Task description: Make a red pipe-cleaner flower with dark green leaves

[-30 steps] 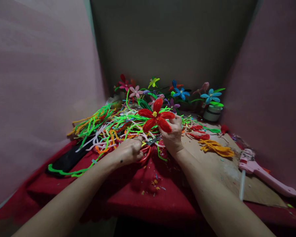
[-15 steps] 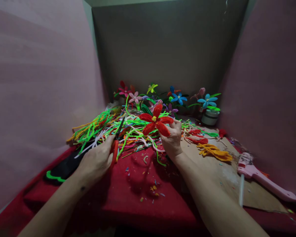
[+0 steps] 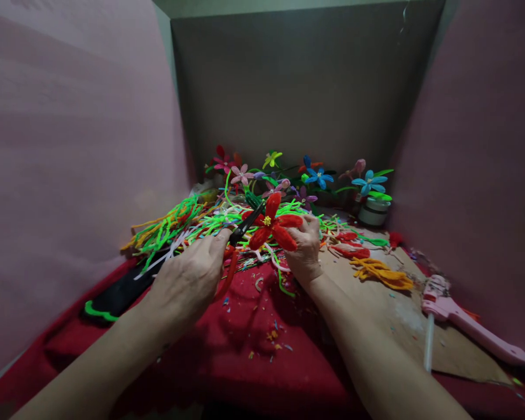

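Observation:
A red five-petal flower [image 3: 283, 221] with a yellow centre is held up in the middle by my right hand [image 3: 305, 248], whose fingers are closed at its right side and partly hidden behind the petals. My left hand [image 3: 196, 268] grips red-handled scissors [image 3: 231, 269]. Their dark blades reach up to the flower's left petal and overlap it in view; whether they touch it cannot be told. Behind and below the flower lies a pile of green, white and other coloured fuzzy stems [image 3: 219, 220].
Several finished flowers [image 3: 319, 178] stand at the back, near a jar [image 3: 374, 211]. On the right, orange stems [image 3: 382, 274] and a pink glue gun [image 3: 472, 329] lie on cardboard [image 3: 376, 315]. A black item [image 3: 118, 294] is on the left. Scraps dot the red cloth [image 3: 245, 361].
My left hand has moved right and up with the scissors, bringing the blades to the flower. The flower has shifted slightly left and down in my right hand.

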